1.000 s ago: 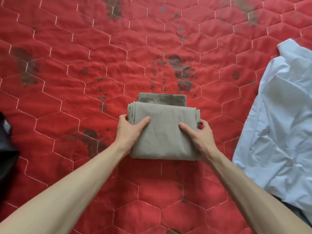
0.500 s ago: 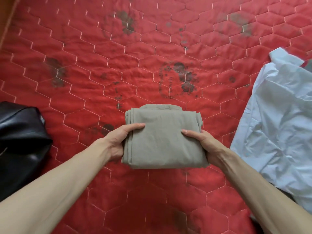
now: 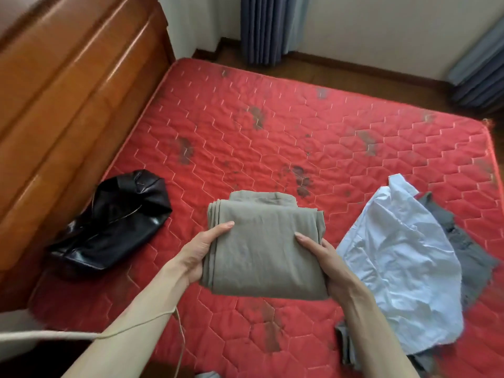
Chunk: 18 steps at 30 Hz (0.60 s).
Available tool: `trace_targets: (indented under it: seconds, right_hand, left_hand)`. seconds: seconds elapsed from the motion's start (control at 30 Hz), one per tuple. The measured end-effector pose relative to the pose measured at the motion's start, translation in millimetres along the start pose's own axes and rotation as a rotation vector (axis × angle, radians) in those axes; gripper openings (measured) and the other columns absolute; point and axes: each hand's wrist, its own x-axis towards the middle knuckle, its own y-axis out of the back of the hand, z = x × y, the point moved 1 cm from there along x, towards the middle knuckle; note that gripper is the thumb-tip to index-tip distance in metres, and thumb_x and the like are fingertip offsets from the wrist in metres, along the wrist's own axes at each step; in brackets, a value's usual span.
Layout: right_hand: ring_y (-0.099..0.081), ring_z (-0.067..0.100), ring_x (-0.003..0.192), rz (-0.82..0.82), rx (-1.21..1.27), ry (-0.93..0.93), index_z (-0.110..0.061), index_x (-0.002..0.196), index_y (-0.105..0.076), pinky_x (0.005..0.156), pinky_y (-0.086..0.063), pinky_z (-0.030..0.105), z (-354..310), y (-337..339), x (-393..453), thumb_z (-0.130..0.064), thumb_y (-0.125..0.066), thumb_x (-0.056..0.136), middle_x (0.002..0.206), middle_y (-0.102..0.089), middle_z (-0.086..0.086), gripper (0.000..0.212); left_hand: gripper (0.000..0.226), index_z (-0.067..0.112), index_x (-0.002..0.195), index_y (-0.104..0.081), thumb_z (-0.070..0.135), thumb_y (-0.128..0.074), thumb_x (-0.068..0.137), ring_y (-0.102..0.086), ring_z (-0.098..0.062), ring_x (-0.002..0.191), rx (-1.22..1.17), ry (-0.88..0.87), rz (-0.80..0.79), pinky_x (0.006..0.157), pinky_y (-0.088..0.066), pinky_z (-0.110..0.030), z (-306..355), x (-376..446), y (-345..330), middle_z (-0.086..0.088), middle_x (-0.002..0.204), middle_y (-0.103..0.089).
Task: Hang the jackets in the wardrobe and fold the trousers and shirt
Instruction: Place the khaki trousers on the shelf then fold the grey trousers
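Red quilted mattress [image 3: 313,137] fills most of the view, with a wooden headboard [image 3: 68,105] along the upper left and grey curtains [image 3: 263,28] against the far wall at the top. At the centre of the frame the trousers [image 3: 263,252], an olive-grey pair, sit folded into a thick square bundle, its layered edges showing on the left side, and they look lifted clear of the mattress rather than lying on it. The left hand [image 3: 200,251] grips the bundle's left edge, thumb on top and fingers curled underneath; the right hand [image 3: 323,257] holds the right edge the same way, thumb lying across the top cloth. To my eye the folding of the trousers is done and the step in hand is carrying the bundle off to wherever it will be set down. The next move calls for keeping both grips level so the layers do not slide apart, then laying it flat on a bare stretch of mattress or a shelf. At the right of the frame a pale blue shirt [image 3: 403,268] lies crumpled and unfolded, over a darker grey garment [image 3: 469,255] whose kind I cannot tell. At the left a black jacket [image 3: 114,222] lies heaped near the headboard, not yet hung. A thin cord [image 3: 152,320] crosses the left forearm at the lower left.
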Motion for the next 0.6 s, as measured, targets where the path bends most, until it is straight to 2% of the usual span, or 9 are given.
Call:
trace_targets:
  seconds: [0.13, 0.23, 0.3, 0.4, 0.47, 0.6]
  right_hand:
    - [-0.077, 0.028, 0.097, -0.017, -0.060, 0.079, -0.010, 0.121, -0.068, 0.082, -0.058, 0.039, -23, -16, -68, -0.026, -0.077, 0.090, 0.109, -0.079, 0.012, 0.036]
    - [-0.077, 0.030, 0.094, -0.073, -0.116, 0.127, -0.009, 0.116, -0.071, 0.080, -0.058, 0.039, -41, -30, -96, -0.024, -0.075, 0.093, 0.106, -0.079, 0.015, 0.028]
    - [-0.077, 0.031, 0.094, -0.123, -0.170, 0.155, -0.009, 0.116, -0.072, 0.079, -0.060, 0.039, -53, -46, -109, -0.026, -0.073, 0.094, 0.106, -0.079, 0.016, 0.028]
    - [-0.077, 0.033, 0.094, -0.211, -0.239, 0.202, -0.006, 0.114, -0.074, 0.082, -0.061, 0.041, -64, -79, -127, -0.030, -0.074, 0.094, 0.107, -0.078, 0.019, 0.032]
    - [-0.077, 0.033, 0.092, -0.259, -0.277, 0.226, -0.004, 0.112, -0.074, 0.085, -0.060, 0.043, -68, -106, -142, -0.033, -0.074, 0.093, 0.105, -0.078, 0.019, 0.034]
    - [-0.078, 0.031, 0.089, -0.372, -0.352, 0.252, -0.006, 0.112, -0.074, 0.079, -0.061, 0.040, -58, -167, -174, -0.035, -0.072, 0.094, 0.101, -0.079, 0.017, 0.034]
  left_hand:
    - [0.063, 0.015, 0.136, -0.063, 0.039, -0.085, 0.082, -0.071, -0.031, 0.115, 0.032, -0.189, 0.040, 0.104, -0.053, -0.049, -5, -75, -4, -0.012, 0.125, -0.074]
    - [0.048, 0.028, 0.134, -0.061, 0.035, -0.078, 0.090, -0.072, -0.019, 0.113, 0.080, -0.350, 0.129, 0.103, -0.055, -0.042, -11, -125, -8, 0.001, 0.123, -0.075]
    - [0.051, 0.031, 0.132, -0.062, 0.041, -0.081, 0.086, -0.073, -0.015, 0.112, 0.074, -0.434, 0.210, 0.102, -0.056, -0.040, -13, -153, -8, 0.004, 0.122, -0.076]
    - [0.039, 0.028, 0.126, -0.065, 0.038, -0.078, 0.090, -0.075, -0.016, 0.105, 0.009, -0.521, 0.319, 0.094, -0.059, -0.037, -18, -200, 3, 0.002, 0.117, -0.077]
    - [0.034, 0.024, 0.126, -0.067, 0.035, -0.072, 0.094, -0.075, -0.019, 0.106, -0.037, -0.558, 0.357, 0.096, -0.058, -0.040, -21, -230, 16, -0.001, 0.117, -0.078]
    - [0.037, 0.017, 0.124, -0.071, 0.039, -0.069, 0.095, -0.075, -0.025, 0.106, -0.106, -0.595, 0.449, 0.101, -0.055, -0.047, -36, -288, 56, -0.007, 0.114, -0.078]
